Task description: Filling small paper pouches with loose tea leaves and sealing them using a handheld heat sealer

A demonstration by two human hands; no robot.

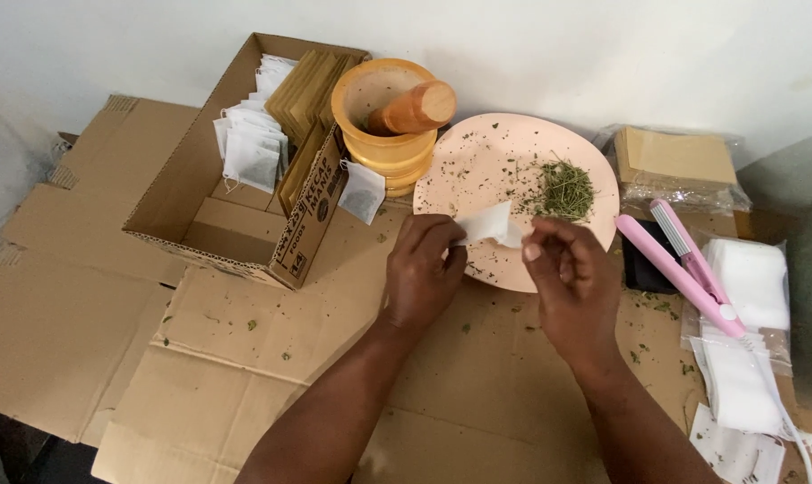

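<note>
Both hands [424, 269] [571, 282] pinching white sachet [486, 224]

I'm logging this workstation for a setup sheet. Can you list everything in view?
Small white empty tea bag: one, white, held over the plate's near edge.
Round pink plate: one, pink, centre, strewn with flakes.
Pile of dried green herbs: one, green, on the plate.
Yellow wooden mortar: one, yellow, left of the plate.
Wooden pestle: one, brown, in the mortar.
Open cardboard box: one, brown, left, holding filled bags and tan envelopes.
Pink heat sealer: one, pink, right.
Flattened cardboard sheets: several, brown, underneath.
Left hand, right hand: fingers pinch the bag.
</note>
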